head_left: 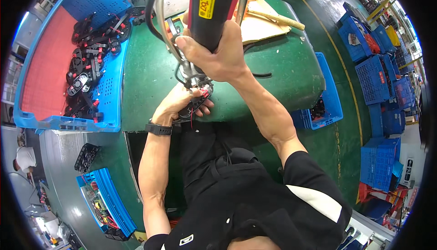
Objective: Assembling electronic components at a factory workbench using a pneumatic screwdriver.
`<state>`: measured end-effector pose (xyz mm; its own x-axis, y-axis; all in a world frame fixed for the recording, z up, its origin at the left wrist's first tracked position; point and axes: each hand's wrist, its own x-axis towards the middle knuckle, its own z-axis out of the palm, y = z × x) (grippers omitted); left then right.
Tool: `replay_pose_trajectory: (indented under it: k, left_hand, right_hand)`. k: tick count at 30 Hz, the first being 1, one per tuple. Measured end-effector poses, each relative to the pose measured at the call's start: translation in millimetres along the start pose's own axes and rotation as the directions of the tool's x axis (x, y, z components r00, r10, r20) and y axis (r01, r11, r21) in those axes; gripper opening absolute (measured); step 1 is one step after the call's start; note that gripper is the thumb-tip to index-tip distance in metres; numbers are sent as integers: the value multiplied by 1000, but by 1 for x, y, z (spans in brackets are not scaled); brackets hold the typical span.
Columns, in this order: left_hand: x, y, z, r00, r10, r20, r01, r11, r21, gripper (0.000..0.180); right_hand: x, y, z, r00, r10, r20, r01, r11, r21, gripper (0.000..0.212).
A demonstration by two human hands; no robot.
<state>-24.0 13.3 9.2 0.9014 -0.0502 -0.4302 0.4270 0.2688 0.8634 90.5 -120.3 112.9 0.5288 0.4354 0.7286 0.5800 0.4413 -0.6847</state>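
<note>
Beneath the power driver the right hand grips, the left hand clasps a black housing, seemingly light, stiff, best held by its edges.

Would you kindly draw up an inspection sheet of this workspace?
Surface: green worktop, a few pale marks.
Job's things: black cylindrical power tool with red trim, above a black part with red pieces.
Clutter: wooden stick on a tan sheet; blue plastic crate of black-and-red parts at left.
Hands: right hand grips the tool; left hand holds the part.
Cables: thin red wire hangs from the part.
Surroundings: stacked blue plastic crates and yellow floor line at right.
</note>
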Motion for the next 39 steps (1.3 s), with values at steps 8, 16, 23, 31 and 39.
replay_pose_trajectory:
  k: [8, 16, 23, 31, 39]
  left_hand:
    - [0, -13, -3, 982, 170, 77, -171, 985, 10, 35]
    - [-2, -5, 32, 924, 380, 40, -381, 907, 177, 31]
    - [0, 32, 2, 655, 737, 169, -596, 365, 715, 45]
    - [11, 81, -232, 158, 796, -584, 216, 549, 807, 46]
    - [25, 79, -331, 142, 715, -685, 511, 540, 669, 49]
  right_hand:
    - [42, -29, -32, 961, 22, -275, -13, 999, 36, 22]
    - [-80, 7, -40, 976, 152, 155, -43, 836, -548, 43]
    - [-129, 12, -130, 795, 531, -294, -588, 794, -156, 14]
    - [-159, 40, -312, 442, 430, -787, -436, 870, 230, 21]
    - [-156, 82, -288, 663, 53, -747, -584, 662, -470, 35]
